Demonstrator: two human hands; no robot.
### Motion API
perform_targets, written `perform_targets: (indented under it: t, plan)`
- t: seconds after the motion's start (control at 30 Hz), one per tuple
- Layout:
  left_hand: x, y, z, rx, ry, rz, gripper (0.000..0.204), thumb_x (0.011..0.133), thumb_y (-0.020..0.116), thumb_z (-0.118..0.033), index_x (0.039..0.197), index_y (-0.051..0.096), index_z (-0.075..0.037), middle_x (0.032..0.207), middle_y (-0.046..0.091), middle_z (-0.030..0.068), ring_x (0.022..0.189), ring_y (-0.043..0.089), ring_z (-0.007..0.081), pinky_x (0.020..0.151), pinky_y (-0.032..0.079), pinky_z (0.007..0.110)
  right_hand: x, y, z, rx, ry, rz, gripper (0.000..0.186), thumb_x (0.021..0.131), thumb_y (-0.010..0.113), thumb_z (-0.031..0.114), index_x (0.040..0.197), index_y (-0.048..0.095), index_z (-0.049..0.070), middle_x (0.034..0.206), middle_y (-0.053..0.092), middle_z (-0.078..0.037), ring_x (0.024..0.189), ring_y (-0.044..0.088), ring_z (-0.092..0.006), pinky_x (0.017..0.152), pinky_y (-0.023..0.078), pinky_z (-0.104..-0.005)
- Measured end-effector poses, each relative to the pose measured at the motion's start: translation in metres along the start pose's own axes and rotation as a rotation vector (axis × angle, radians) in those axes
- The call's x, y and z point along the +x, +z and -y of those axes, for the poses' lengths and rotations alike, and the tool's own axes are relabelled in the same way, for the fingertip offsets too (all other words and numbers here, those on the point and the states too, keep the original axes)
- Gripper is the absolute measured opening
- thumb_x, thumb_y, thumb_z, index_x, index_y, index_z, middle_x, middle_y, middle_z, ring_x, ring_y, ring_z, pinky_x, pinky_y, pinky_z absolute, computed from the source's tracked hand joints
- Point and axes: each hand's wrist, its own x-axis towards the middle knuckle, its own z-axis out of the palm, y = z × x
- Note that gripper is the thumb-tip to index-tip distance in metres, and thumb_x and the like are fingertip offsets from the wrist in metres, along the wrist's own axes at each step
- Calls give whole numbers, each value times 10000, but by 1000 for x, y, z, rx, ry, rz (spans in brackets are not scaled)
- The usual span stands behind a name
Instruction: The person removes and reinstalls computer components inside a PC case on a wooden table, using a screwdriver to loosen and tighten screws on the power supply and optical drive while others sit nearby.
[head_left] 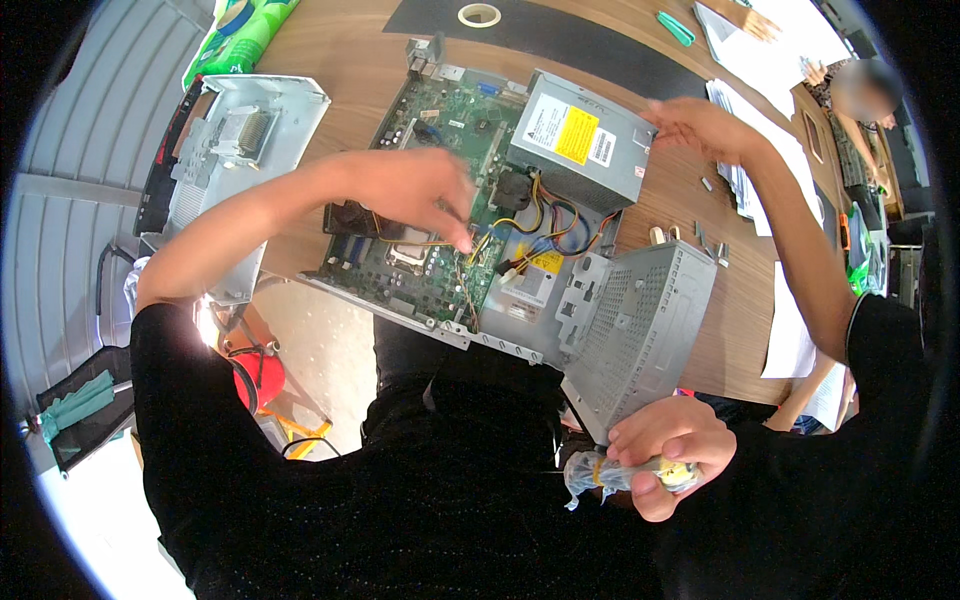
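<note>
An opened desktop computer case lies before me, its green motherboard (455, 130) exposed. My left hand (415, 190) hovers over the board, slightly blurred; a fingertip points down beside thin cables (478, 245). Its fingers look loosely bent and apart. On the right, my right hand (705, 130) has its fingers stretched against the edge of the grey power supply (575, 135), which sits tilted on the case. Bundled wires (560, 230) run from it. A third hand (680, 440), its arm hidden, grips a plastic-wrapped tool handle (600, 475) below the perforated metal panel (640, 330).
A detached white case cover (265, 110) stands at the left. Small metal parts (720, 250) lie right of the case, near paper stacks (745, 150). A tape roll (480, 15) sits at the far edge. Another person (850, 110) works at the far right.
</note>
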Motion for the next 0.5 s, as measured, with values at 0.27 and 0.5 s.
perform_targets:
  t: [0.27,0.5]
  plan:
    - [51,-1,11,821,-223,-305,614,862,670,-312,1380,421,-97,1119,641,152,988,637,278,846,501,424,40,8,-4,-30,8,67,384,882,567,76,1221,423,-32,829,577,-160,579,594,-216,569,540,-363]
    - [66,18,10,1308,239,-255,680,856,590,-173,1485,342,-241,1410,477,123,1226,509,318,1046,368,544,32,-10,-16,-17,43,80,391,875,578,65,1222,427,-34,832,587,-162,597,602,-215,594,547,-370]
